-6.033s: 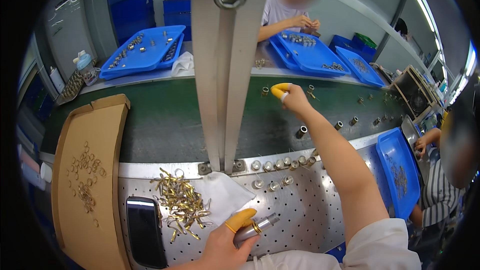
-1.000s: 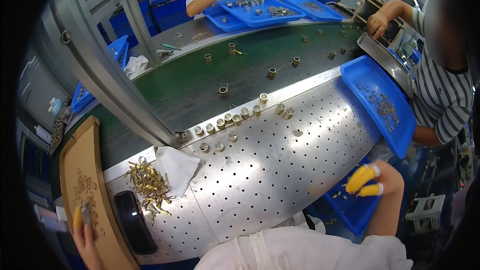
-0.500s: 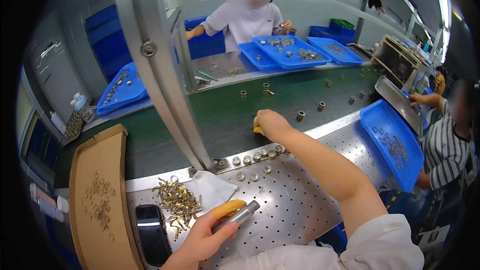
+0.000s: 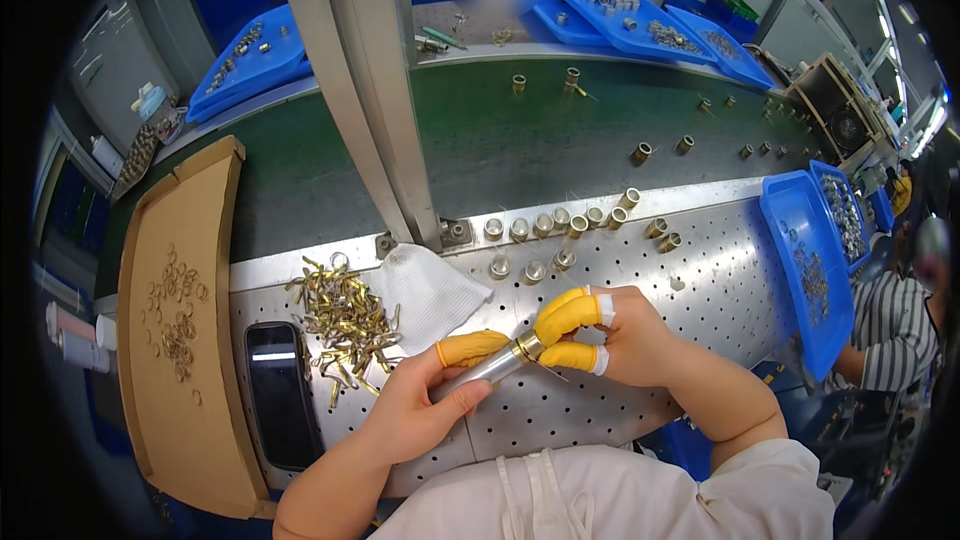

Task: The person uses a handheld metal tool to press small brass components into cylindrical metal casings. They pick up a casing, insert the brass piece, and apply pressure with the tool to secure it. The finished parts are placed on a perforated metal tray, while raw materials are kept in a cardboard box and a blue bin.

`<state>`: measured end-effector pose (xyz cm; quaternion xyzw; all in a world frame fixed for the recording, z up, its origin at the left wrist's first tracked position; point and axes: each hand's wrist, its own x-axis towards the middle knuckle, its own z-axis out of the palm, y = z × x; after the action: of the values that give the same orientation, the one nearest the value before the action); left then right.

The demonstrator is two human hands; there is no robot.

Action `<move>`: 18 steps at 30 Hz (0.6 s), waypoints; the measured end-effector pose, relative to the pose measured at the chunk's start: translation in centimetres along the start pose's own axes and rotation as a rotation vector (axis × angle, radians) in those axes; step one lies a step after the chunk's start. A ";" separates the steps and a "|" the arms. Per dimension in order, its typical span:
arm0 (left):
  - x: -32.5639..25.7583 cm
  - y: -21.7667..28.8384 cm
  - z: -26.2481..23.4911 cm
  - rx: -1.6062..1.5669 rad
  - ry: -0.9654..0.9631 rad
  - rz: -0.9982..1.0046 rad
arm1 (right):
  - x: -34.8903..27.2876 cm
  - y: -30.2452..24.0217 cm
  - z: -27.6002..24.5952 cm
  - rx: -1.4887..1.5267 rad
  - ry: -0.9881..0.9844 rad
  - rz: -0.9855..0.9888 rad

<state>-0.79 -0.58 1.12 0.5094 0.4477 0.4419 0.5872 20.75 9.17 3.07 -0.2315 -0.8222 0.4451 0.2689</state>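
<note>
"Where was the metal rod [image 4: 490, 370]?"
"In front of the person's body, tilted up to the right above the perforated metal bench [image 4: 715, 285]. The left hand [image 4: 413, 410] was wrapped around its lower part, with a yellow finger cover on that hand."

"And the right hand [image 4: 625, 335]?"
"Its yellow-covered fingers were pinched about a brass-coloured collar [image 4: 525, 344] at the rod's upper end. They hid the very tip, so nobody could tell what sat there."

"What lay near the left hand?"
"A heap of brass-coloured strips [image 4: 345, 320], with a white cloth [image 4: 430, 290] just beside it. A dark phone [image 4: 282, 395] lay left of the heap, and beyond that stood a cardboard tray [image 4: 185, 450] with thin rings [image 4: 178, 340] scattered inside."

"Anything past the right hand?"
"Small metal cylinders [image 4: 535, 272] stood in loose rows along the bench's far side. More sat spread out on the green belt [image 4: 480, 160] behind them. Well to the right was a blue tray [image 4: 825, 345] holding small metal parts [image 4: 808, 280]."
</note>
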 end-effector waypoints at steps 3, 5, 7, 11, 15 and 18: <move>0.2 0.0 0.3 0.280 0.052 0.183 | -0.7 0.4 0.6 0.276 0.080 0.142; 0.3 0.5 0.7 0.519 0.081 0.287 | -0.9 0.9 0.6 0.433 0.099 0.267; 0.4 0.6 1.0 0.550 0.092 0.309 | -0.9 1.7 0.5 0.479 0.088 0.366; 0.5 0.0 1.1 0.663 0.080 0.363 | -0.7 1.5 0.0 0.303 -0.123 0.415; 0.6 -0.3 1.0 0.614 0.080 0.335 | -0.9 1.1 -0.2 0.385 -0.097 0.373; 0.6 -0.4 0.9 0.583 0.070 0.295 | -1.0 1.6 -0.1 0.322 -0.090 0.268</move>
<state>0.20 -0.24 0.73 0.6999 0.4966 0.3928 0.3306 21.79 9.39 1.51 -0.2725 -0.7134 0.6124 0.2041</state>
